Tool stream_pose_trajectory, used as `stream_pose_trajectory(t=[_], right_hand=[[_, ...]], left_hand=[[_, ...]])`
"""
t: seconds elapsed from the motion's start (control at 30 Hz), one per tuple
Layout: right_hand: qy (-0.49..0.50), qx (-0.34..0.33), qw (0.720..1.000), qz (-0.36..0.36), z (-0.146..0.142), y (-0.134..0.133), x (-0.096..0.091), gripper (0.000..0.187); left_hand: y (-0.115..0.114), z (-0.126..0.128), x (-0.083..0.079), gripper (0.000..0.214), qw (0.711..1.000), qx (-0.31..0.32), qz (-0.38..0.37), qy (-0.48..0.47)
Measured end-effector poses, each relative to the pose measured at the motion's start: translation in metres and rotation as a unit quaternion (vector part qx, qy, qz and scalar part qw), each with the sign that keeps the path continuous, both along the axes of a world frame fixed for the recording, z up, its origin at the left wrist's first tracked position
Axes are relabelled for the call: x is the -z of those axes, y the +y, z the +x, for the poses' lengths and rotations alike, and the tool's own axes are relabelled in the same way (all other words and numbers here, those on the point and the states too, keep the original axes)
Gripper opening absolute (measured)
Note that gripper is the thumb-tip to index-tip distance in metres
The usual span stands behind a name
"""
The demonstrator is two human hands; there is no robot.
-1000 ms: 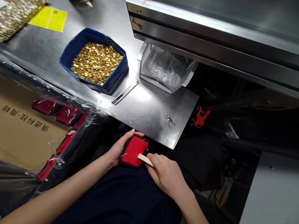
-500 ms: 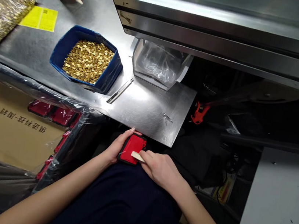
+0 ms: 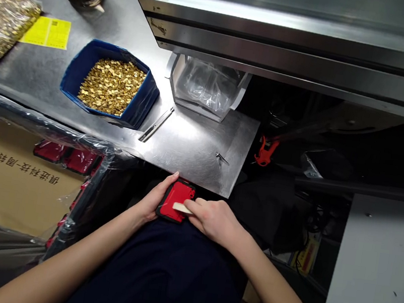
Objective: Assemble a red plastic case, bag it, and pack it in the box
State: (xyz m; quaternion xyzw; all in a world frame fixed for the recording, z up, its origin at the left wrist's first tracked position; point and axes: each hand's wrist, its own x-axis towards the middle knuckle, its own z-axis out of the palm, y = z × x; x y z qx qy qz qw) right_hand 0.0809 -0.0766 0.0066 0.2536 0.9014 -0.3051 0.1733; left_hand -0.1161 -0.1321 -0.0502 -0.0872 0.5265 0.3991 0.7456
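head view: the left hand (image 3: 153, 200) grips the red and black part (image 3: 175, 201) by its left edge, over the lap just below the steel counter (image 3: 194, 150) edge. the right hand (image 3: 213, 219) pinches a pale flat stick (image 3: 181, 208) whose tip lies on the part. a blue bin (image 3: 111, 83) of brass pieces sits on the counter.

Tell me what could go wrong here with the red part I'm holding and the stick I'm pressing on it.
The red part is held over your lap by the left hand, just off the steel table; it might slip and drop. The pale stick in your right hand points toward the left fingers, so a slip could jab them. The blue bin of small gold pieces sits near the table edge and could be knocked.
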Motion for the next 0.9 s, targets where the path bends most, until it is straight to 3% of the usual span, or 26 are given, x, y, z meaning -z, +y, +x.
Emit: stream_pose_trajectory(t=[0.13, 0.33, 0.9], right_hand=[[-0.024, 0.017, 1.0, 0.001, 0.006, -0.001, -0.001, 0.02], [0.004, -0.004, 1.0, 0.013, -0.006, 0.0, -0.002, 0.021], [0.004, 0.049, 0.999, 0.002, 0.003, -0.003, 0.005, 0.019]], left_hand=[[0.001, 0.001, -0.001, 0.037, 1.0, -0.005, -0.005, 0.002], [0.002, 0.0, -0.003, 0.04, 1.0, 0.007, -0.005, -0.007], [-0.001, 0.004, -0.002, 0.038, 1.0, -0.005, 0.016, 0.024]])
